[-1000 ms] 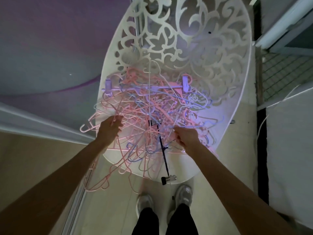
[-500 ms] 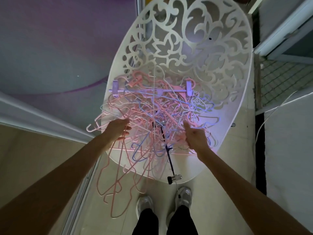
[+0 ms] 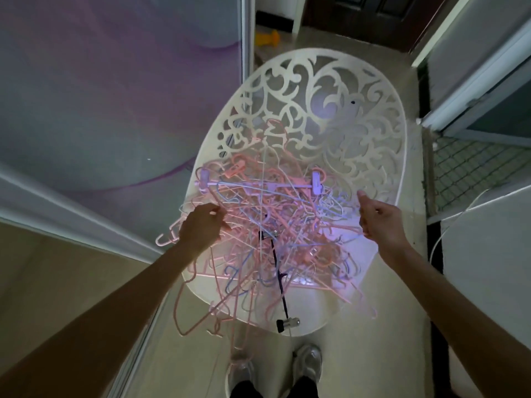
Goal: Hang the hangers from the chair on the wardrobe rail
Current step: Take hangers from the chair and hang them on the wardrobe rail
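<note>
A tangled heap of pink, blue and white wire hangers (image 3: pixel 275 225) fills the seat of a white cut-out chair (image 3: pixel 330 116). My left hand (image 3: pixel 201 225) grips pink hangers at the heap's left edge, and several of them dangle over the seat's front left (image 3: pixel 195 305). My right hand (image 3: pixel 379 222) hovers over the heap's right edge with its thumb raised and fingers curled. I cannot make out whether a wire is between those fingers. No wardrobe rail is in view.
A grey-purple sliding wardrobe door (image 3: pixel 115 96) and its floor track (image 3: pixel 135 349) run along the left. A black clip hanger (image 3: pixel 283 300) hangs over the seat's front edge above my shoes (image 3: pixel 307 363). A white cable (image 3: pixel 448 231) and a doorway lie to the right.
My right hand came off the middle of the heap and moved right and up. My left hand keeps its hold on the pink hangers, which now trail lower over the seat's front.
</note>
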